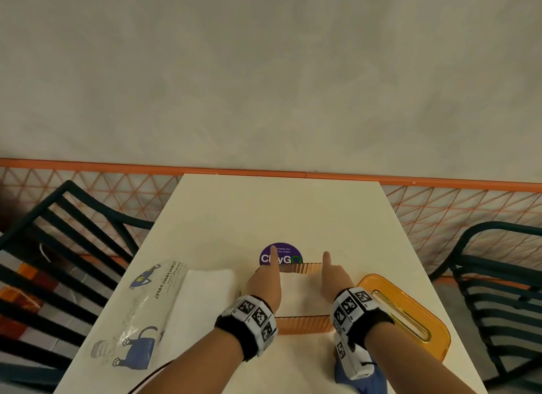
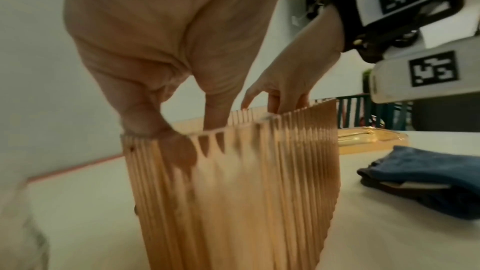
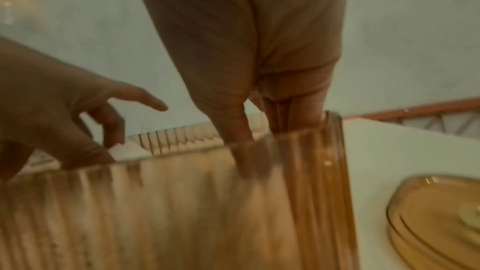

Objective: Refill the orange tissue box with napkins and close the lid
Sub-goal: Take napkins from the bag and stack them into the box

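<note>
Orange tissue box [image 1: 303, 324] stands open on the tabletop [image 1: 264, 211], near centre. Left hand [image 1: 265, 282] and right hand [image 1: 333, 279] reach inside it, fingers extended downward onto white napkins [image 1: 305, 294], gripping nothing discernible. Lid [image 1: 410, 314] lies right of the box.

Purple sticker [image 1: 281, 254], blue cloth [image 2: 428, 176] — dark chairs [image 1: 498, 276]
</note>
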Demonstrator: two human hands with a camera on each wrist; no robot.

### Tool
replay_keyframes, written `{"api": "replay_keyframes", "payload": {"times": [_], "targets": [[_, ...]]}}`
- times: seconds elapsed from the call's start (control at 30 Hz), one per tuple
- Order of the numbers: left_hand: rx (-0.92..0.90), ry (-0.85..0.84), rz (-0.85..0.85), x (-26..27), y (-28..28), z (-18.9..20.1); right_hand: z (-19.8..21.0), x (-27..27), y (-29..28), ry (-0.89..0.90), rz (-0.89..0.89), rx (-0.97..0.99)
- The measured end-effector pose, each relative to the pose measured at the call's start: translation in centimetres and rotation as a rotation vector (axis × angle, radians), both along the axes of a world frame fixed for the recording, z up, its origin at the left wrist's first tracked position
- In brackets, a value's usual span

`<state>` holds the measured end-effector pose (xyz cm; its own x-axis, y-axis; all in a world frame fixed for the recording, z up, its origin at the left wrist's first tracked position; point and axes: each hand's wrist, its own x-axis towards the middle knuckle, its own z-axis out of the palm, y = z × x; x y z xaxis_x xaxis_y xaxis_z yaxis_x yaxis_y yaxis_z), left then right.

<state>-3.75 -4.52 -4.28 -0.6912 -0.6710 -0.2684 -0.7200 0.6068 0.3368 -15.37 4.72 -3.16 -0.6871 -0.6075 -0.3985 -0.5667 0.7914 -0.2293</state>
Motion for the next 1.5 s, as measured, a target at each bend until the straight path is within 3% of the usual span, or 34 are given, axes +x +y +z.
{"api": "replay_keyframes", "payload": {"times": [0.1,0.2,0.3,0.57,0.63,0.73,0.8,0.83,0.93,1.0,1.07,1.5], "targets": [[-0.22,0.028,-0.084,-0.1,0.9,0.0,0.2,0.4,0.4,0.126,0.103,-0.023],[-0.032,-0.021,-0.157,-0.4,1.0,-0.8,0.2,0.8,0.3,0.213,0.225,-0.013],[0.151,-0.191,-0.266,-0.8,0.2,-1.7,-1.0,0.3,-0.7,0.042,0.332,0.153],[0.16,-0.259,-0.226,-1.5,-0.3,-2.8,-3.7,0.4,-0.9,-0.022,0.292,0.244],[0.184,-0.18,-0.23,-1.1,0.1,-2.0,-3.3,0.1,-0.9,-0.027,0.301,0.231],[0.243,0.198,-0.103,0.5,-0.5,0.0,-1.7,-0.5,-0.3,0.024,0.248,0.069],[0.146,0.39,0.053,2.8,-1.7,1.1,-0.4,-0.9,0.8,0.108,0.17,-0.077],[0.053,0.407,0.132,4.2,-2.3,1.3,0.2,-0.9,1.5,0.153,0.133,-0.131],[-0.185,0.221,0.332,8.2,-3.5,0.9,0.5,-0.9,3.2,0.196,0.032,-0.199],[-0.161,0.012,0.41,9.7,-3.2,-0.1,-0.2,-0.7,3.8,0.159,-0.013,-0.152],[-0.125,-0.085,0.422,10.4,-2.6,-1.1,-1.1,-0.3,3.8,0.104,-0.037,-0.109],[-0.083,-0.07,0.426,10.1,-2.2,-1.2,-3.3,0.9,3.9,0.072,-0.099,-0.128]]}}
